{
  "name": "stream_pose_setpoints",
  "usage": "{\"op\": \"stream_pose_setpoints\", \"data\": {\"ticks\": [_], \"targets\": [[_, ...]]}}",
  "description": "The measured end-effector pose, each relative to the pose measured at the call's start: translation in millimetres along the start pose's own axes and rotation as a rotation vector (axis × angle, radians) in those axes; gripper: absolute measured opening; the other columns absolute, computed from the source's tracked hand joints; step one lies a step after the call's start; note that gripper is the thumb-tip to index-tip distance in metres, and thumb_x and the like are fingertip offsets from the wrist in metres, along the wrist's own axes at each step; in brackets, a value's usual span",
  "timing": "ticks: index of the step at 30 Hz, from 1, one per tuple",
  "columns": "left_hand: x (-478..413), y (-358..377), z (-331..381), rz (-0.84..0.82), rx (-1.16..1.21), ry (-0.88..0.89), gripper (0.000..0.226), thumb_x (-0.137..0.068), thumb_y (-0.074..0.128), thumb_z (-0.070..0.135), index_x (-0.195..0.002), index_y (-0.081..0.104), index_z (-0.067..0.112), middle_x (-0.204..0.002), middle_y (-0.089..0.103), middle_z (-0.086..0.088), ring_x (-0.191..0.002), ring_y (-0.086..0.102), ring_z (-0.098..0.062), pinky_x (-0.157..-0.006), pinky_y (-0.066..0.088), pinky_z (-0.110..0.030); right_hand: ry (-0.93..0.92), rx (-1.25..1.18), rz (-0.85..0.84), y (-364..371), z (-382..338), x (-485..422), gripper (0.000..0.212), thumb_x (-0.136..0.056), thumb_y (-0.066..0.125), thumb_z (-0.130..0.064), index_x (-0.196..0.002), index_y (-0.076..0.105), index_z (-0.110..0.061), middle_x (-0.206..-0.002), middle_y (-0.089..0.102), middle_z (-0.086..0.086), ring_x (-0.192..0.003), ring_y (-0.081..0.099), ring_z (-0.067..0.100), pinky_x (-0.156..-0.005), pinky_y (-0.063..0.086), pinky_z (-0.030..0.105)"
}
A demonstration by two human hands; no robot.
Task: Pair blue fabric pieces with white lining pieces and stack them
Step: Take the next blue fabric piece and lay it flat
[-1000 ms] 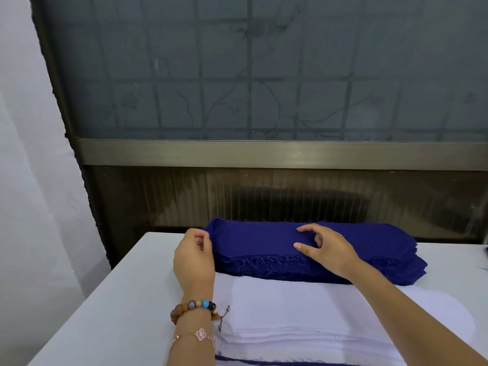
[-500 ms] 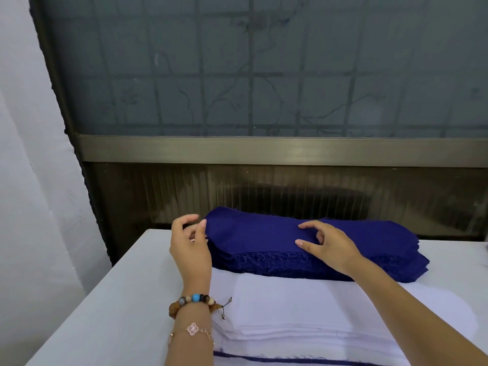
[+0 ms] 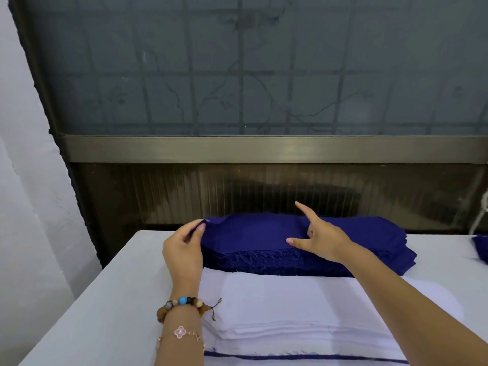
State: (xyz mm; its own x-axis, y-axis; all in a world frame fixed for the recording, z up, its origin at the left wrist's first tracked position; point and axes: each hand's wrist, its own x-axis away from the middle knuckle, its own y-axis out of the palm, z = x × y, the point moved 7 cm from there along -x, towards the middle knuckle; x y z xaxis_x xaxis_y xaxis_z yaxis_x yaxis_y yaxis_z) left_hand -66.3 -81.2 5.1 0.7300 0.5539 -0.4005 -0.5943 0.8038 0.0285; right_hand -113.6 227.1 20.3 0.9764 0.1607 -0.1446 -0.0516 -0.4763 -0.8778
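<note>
Far left: bare white desk [image 3: 100,299], nothing to fuss over there. Next along, left hand [image 3: 183,250] with a beaded bracelet [image 3: 182,303] on the wrist, grip pinched on the left corner of the top blue piece [image 3: 253,233], corner raised just off the blue stack [image 3: 369,249]. Looks like the peel-off-1-layer step, with pairing barely underway, judging by 2 tall piles.

Tip: roll thumb against fingertip to lift only 1 layer (clingy frayed edges along the near side).

Just in front, toward the body: white lining stack [image 3: 303,299], touching the blue stack's near edge, with a thin blue edge [image 3: 290,356] peeking out underneath.

Moving right: right hand [image 3: 323,240], grip released, fingers splayed, index pointing up, over the middle of the blue stack. Hard to tell whether pressing down or hovering. Best laid flat to pin the lower layers while peeling from left to right.

Far right edge: another bit of blue cloth [image 3: 481,247], mostly out of frame.
</note>
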Motion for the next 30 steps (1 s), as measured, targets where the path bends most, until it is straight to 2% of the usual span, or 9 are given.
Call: {"op": "stream_pose_setpoints", "data": {"ticks": [4,7,10,15,18,20,24,27,30], "targets": [[-1,-1,-10,0.03,0.156,-0.106,0.019,-0.092,0.063,0.016,-0.106,0.07,0.027,-0.091,0.07,0.017,-0.09,0.066,-0.004,-0.068,0.054,-0.019,0.009,-0.022,-0.055,0,3,-6,0.083,-0.08,0.067,-0.057,-0.145,0.018,-0.043,-0.083,0.054,-0.012,-0.077,0.057,0.011,-0.063,0.045,0.023],[0,3,-14,0.006,0.188,-0.158,0.019,-0.093,0.061,0.018,-0.098,0.066,0.035,-0.09,0.071,0.016,-0.088,0.068,-0.005,-0.063,0.056,-0.019,0.056,-0.047,-0.049,0,9,-9,0.061,-0.083,0.065,-0.053,-0.133,0.034,-0.037,-0.089,0.05,-0.017,-0.085,0.056,0.009,-0.067,0.044,0.024],[-1,1,-20,0.003,0.164,-0.167,0.016,-0.093,0.062,0.017,-0.104,0.068,0.027,-0.092,0.072,0.01,-0.091,0.069,-0.012,-0.067,0.057,-0.025,0.103,-0.018,-0.002,-9,18,-10,0.045,-0.089,0.062,-0.041,-0.127,0.044,-0.027,-0.096,0.055,-0.01,-0.088,0.057,0.011,-0.07,0.045,0.025],[-3,2,-27,-0.029,0.151,-0.183,0.018,-0.094,0.06,0.017,-0.11,0.067,0.023,-0.095,0.072,0.002,-0.087,0.069,-0.013,-0.068,0.058,-0.029,0.266,0.016,0.058,-41,58,0,0.044,-0.091,0.062,-0.035,-0.13,0.049,-0.019,-0.118,0.059,0.002,-0.096,0.056,0.017,-0.077,0.048,0.029],[-3,5,-28,-0.047,0.157,-0.183,0.019,-0.095,0.058,0.017,-0.112,0.066,0.022,-0.095,0.071,0.003,-0.085,0.068,-0.009,-0.063,0.057,-0.024,0.393,0.0,0.089,-63,92,12,0.048,-0.09,0.064,-0.036,-0.131,0.049,-0.018,-0.111,0.057,0.003,-0.091,0.054,0.017,-0.07,0.047,0.028],[-3,6,-28,-0.049,0.158,-0.187,0.022,-0.096,0.057,0.016,-0.117,0.065,0.017,-0.1,0.07,-0.003,-0.089,0.067,-0.013,-0.069,0.055,-0.029,0.495,-0.042,0.118,-74,115,22,0.05,-0.087,0.067,-0.04,-0.129,0.05,-0.018,-0.108,0.054,0.003,-0.091,0.053,0.02,-0.072,0.051,0.032],[-4,7,-32,-0.053,0.172,-0.211,0.029,-0.095,0.059,0.015,-0.123,0.063,0.011,-0.111,0.069,-0.01,-0.102,0.066,-0.025,-0.081,0.055,-0.039,0.609,-0.192,0.239,-85,155,40,0.055,-0.084,0.071,-0.039,-0.129,0.052,-0.013,-0.121,0.058,0.01,-0.104,0.054,0.027,-0.081,0.047,0.036],[-4,9,-29,-0.073,0.154,-0.198,0.028,-0.095,0.058,0.015,-0.123,0.062,0.018,-0.113,0.068,-0.009,-0.105,0.065,-0.026,-0.078,0.056,-0.038,0.618,-0.327,0.319,-83,170,50,0.046,-0.084,0.073,-0.036,-0.122,0.059,-0.012,-0.107,0.061,0.005,-0.093,0.055,0.025,-0.077,0.047,0.035],[-6,9,-25,-0.076,0.114,-0.167,0.03,-0.095,0.059,0.016,-0.123,0.061,0.025,-0.114,0.068,-0.009,-0.104,0.065,-0.025,-0.071,0.057,-0.033,0.58,-0.149,0.371,-90,166,52,0.036,-0.083,0.071,-0.045,-0.108,0.066,-0.019,-0.102,0.064,0.002,-0.101,0.054,0.028,-0.083,0.048,0.039]]}}
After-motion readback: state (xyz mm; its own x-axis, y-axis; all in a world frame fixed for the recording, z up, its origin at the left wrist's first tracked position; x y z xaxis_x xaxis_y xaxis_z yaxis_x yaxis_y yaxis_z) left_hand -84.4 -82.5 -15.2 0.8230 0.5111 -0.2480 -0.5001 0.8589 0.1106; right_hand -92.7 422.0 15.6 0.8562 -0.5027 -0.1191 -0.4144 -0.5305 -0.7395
